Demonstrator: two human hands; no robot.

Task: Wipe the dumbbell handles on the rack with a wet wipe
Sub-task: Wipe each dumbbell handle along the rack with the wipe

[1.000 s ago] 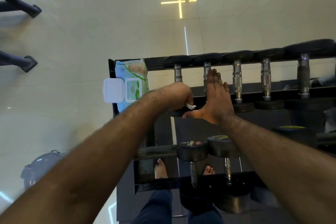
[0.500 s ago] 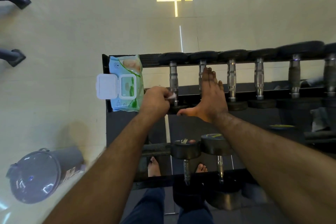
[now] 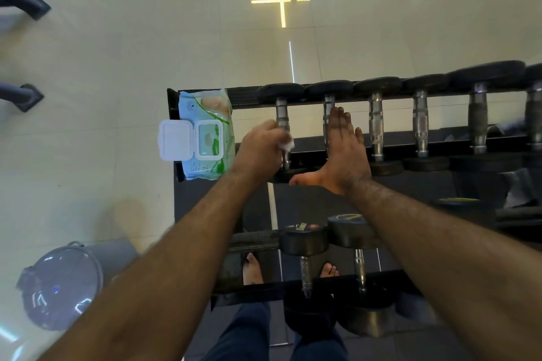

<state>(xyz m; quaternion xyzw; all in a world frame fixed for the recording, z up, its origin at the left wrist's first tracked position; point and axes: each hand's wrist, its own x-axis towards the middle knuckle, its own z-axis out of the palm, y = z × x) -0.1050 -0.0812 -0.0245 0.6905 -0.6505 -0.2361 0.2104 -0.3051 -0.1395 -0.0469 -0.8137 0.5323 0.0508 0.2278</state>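
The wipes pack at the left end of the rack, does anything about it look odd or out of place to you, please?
Yes: the wipes pack lies at the left end of the top rack with its white flip lid left open, jutting past the rack's edge. The left hand grips a wet wipe.

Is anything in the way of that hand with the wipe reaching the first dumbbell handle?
Nothing visible. The left hand already presses the wet wipe against the first handle; the right hand lies flat on the next dumbbell.
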